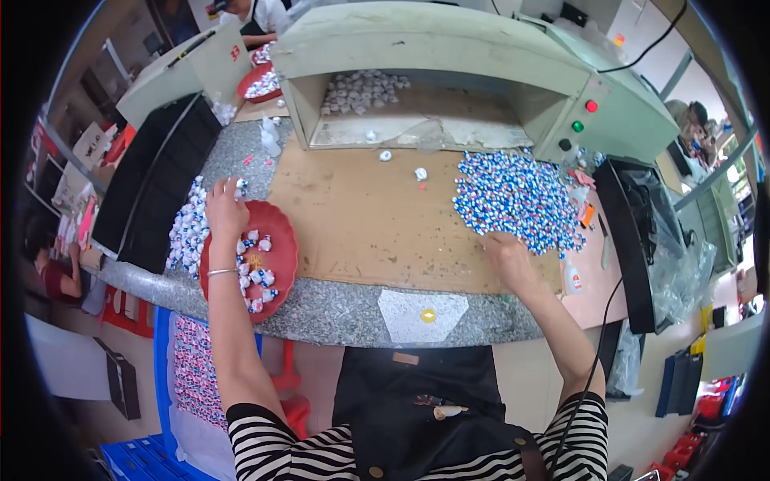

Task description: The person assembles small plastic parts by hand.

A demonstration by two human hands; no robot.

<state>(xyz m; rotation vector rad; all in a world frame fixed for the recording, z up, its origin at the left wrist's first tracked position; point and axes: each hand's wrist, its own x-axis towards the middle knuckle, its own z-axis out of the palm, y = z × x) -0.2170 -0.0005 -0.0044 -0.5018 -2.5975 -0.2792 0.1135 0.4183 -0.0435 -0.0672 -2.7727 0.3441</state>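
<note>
My left hand [227, 210] reaches over the rim of a red scalloped tray [290, 252], its fingers bent and closed at a small white-and-blue piece [241, 185]. Beside it spreads a pile of white pieces with blue parts [187, 230]. Several white figure-like pieces with blue and red details [257, 276] lie inside the tray. My right hand [507, 258] rests at the near left edge of a wide heap of small shiny blue-and-white pieces [517, 196]. Its fingers are curled together, and what they pinch, if anything, is hidden.
A pale green machine [433, 40] with an open bay holding white pieces stands behind the cardboard sheet [361, 216]. Black bins [152, 184] flank the work area. A small white bottle [572, 276] stands at right. A person [255, 18] works at the far left.
</note>
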